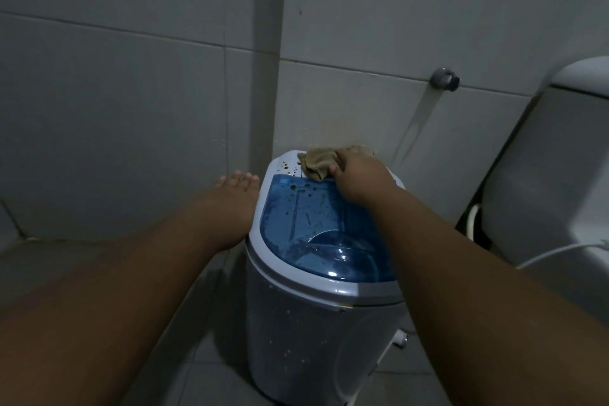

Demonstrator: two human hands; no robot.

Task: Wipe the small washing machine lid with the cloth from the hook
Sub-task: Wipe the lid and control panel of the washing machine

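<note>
washer body [316, 333] stands on the tiled floor in the corner, its blue lid [316, 224] facing up and spotted with dark drips toward the back; left hand [235, 194] lies flat and empty, fingers spread against the machine's side, good for steadying it; right hand [357, 176] is closed over the tan cloth [318, 161] at the lid's far edge; i'd drag it forward through the spots with firm, overlapping strokes
</note>
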